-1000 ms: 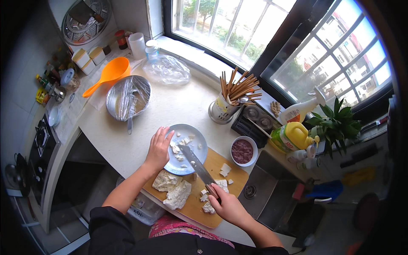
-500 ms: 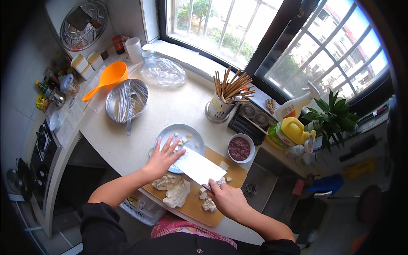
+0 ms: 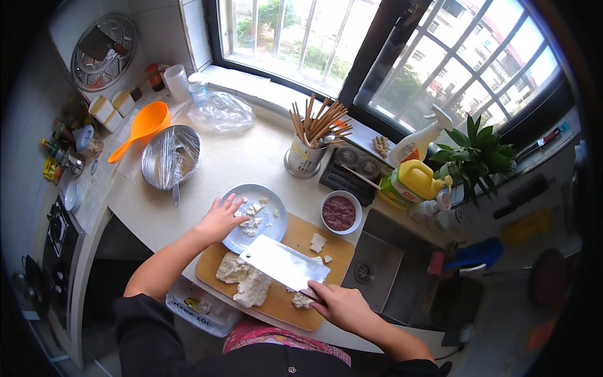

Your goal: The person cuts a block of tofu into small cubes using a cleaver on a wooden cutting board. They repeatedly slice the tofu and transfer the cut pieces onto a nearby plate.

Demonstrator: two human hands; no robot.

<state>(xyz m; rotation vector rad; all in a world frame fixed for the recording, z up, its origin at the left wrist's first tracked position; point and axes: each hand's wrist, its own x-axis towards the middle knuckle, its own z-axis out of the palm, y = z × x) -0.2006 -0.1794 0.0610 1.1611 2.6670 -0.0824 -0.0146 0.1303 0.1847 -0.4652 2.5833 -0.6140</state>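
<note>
My right hand [image 3: 339, 305] grips the handle of a broad cleaver [image 3: 286, 262], its blade lying over the wooden cutting board [image 3: 342, 248]. My left hand [image 3: 220, 220] is over the left rim of a light blue plate [image 3: 276, 229], fingers spread and holding nothing. Small white crumbled pieces [image 3: 252, 220] lie on that plate, beside my fingertips. Large white chunks, perhaps tofu or dough, [image 3: 251, 286] sit on the board's near left part. A flat white piece [image 3: 318, 242] lies beyond the blade, and a smaller lump [image 3: 302, 300] is partly hidden by my right hand.
A bowl of dark reddish minced food [image 3: 340, 213] stands right of the plate, beside the sink [image 3: 377, 251]. Chopsticks in a holder [image 3: 304, 157], a yellow jug [image 3: 411, 182] and a spray bottle [image 3: 421, 141] line the window side. A film-covered metal bowl [image 3: 169, 160] and an orange ladle [image 3: 147, 122] are at left.
The cleaver has moved away from the plate, back over the board. My left hand has come off the blade and shifted left. The whole view has shifted slightly.
</note>
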